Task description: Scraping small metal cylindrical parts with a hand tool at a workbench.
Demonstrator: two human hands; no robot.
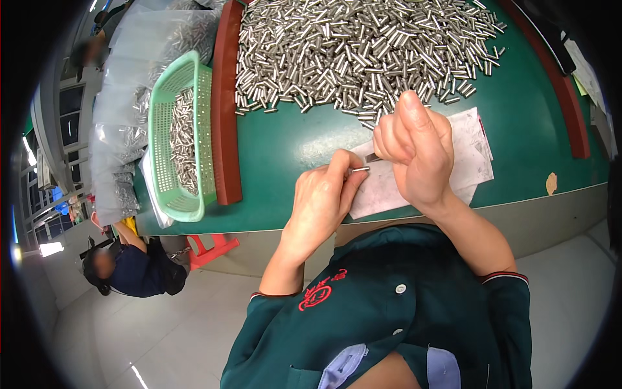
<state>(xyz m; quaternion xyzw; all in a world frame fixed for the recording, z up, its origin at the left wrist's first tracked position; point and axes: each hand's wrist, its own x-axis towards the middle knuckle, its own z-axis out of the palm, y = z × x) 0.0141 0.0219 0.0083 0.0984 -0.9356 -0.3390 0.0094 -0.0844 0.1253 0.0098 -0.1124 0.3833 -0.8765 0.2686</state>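
At the bottom of the frame is the wearer's dark green, short-sleeved shirt point(369, 298) with red stitching and pale buttons. From its sleeves both bare forearms rise, the left leaning up and to the right, the right slanting up and to the left, elbows bent, so the hands come near each other at the centre.

The left hand point(324, 194) shows its back; its thumb and forefinger pinch a small, silver-coloured metal cylinder point(360, 169), which lies nearly level and points right. The right hand point(418, 146) is raised just beside it, a little higher, thumb upright and fingers curled together into the palm. A narrow, dark, flat piece point(372, 157) juts from this fist towards the left hand; the rest of it is hidden.

Beneath the hands, a smudged whitish paper sheet point(476, 152) lies on the smooth green tabletop point(518, 146). At the left, a pale green perforated plastic basket point(206, 129) holds more metal cylinders, beside a long reddish-brown bar point(227, 129); a matching bar point(569, 107) runs down the upper right. At the lower left, a person in dark blue point(142, 269) is near a red plastic stool point(214, 249).

Farther off, a broad heap of loose silver cylinders point(363, 52) fills the upper centre, and clear plastic bags point(129, 71) stand at the upper left.
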